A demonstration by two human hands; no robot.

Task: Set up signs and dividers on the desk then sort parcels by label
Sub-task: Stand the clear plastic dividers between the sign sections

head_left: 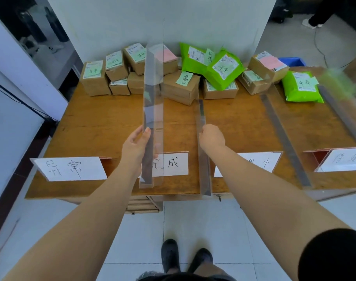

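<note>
While a clear plastic divider (150, 110) is held up over the wooden desk (104, 122), its near end is gripped by the left hand (135, 148), with the thumb on one side and the fingers curled round the other. The divider is tilted, and its far end is lifted in front of the parcels. A second clear divider (202, 128) is stood on the desk near the middle, and its top edge is pinched by the right hand (212, 136) with curled fingers. A third divider (282, 136) is seen further to the right, standing on the desk, and a fourth (339, 110) can be made out near the right edge, though it is blurred.

Four white paper signs are set along the near edge of the desk. The first sign (70, 168) is at the left. The second sign (173, 164) is partly hidden behind the held divider. The third sign (260, 162) is partly hidden by the right arm. The fourth sign (343, 159) is cut off by the picture's edge.

At the back of the desk, brown cardboard boxes (94, 78) are piled with green and pink labels stuck on them. Green bags (219, 67) are laid among the boxes, and one more green bag (300, 87) is laid at the right. A blue bin (292, 61) is seen behind the desk. Black shoes (170, 255) are seen on the tiled floor below.
</note>
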